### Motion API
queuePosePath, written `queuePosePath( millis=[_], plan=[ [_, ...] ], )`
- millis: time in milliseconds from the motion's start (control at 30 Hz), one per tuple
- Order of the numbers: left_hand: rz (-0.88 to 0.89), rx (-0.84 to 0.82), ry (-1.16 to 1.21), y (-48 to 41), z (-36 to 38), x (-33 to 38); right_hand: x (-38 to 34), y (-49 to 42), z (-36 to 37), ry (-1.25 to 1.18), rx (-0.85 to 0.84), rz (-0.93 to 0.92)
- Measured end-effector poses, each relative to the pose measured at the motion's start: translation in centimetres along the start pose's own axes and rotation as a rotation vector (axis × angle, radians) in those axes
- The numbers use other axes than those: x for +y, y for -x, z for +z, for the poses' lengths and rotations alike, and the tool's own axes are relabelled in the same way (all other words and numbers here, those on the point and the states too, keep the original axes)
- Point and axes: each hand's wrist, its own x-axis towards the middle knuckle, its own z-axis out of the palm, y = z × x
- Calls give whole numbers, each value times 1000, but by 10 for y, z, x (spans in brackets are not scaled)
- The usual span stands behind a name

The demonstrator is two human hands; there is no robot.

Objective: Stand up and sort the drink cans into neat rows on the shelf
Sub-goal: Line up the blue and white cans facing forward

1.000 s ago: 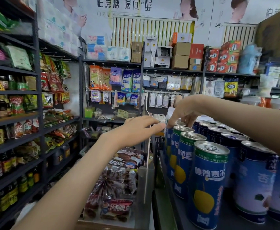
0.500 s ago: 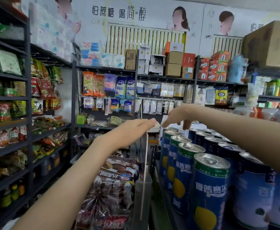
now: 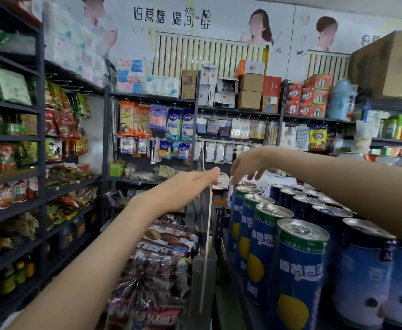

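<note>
Because the drink cans (image 3: 300, 265) are rigid metal cylinders with smooth printed walls and pull-tab lids, they are judged stiff, fairly heavy if full, and somewhat slippery; dents are the main risk. Each can is best taken around the side wall near mid-height, not by the tab. The cans are found upright on the shelf (image 3: 228, 282) at the right, in 2 visible rows: a front row with yellow fruit labels and a darker row (image 3: 330, 220) touching it behind. The right hand (image 3: 247, 166) is held above the far end of the front row, fingers spread and curled down, nothing gripped. The left hand (image 3: 183, 189) is extended flat, fingers together, at the top edge of a clear divider panel (image 3: 203, 225); contact cannot be confirmed. Packaged snacks (image 3: 162, 258) are stacked beside the panel.
</note>
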Motion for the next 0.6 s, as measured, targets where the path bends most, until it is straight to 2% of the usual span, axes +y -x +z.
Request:
queuePosePath(
  millis=[100,233,367,467,600],
  plan=[
    [10,8,8,4,2,-1,3,1,-1,-58,-25,-112],
    [-7,6,22,7,1,-2,5,-4,3,-41,-46,-153],
    [-8,4,1,6,0,-5,6,-9,2,67,-24,-92],
    [26,11,-13,5,1,-8,8,-13,0,43,-110,40],
    [37,41,25,2,-3,-11,7,-16,-5,2,-182,13]
  ],
)
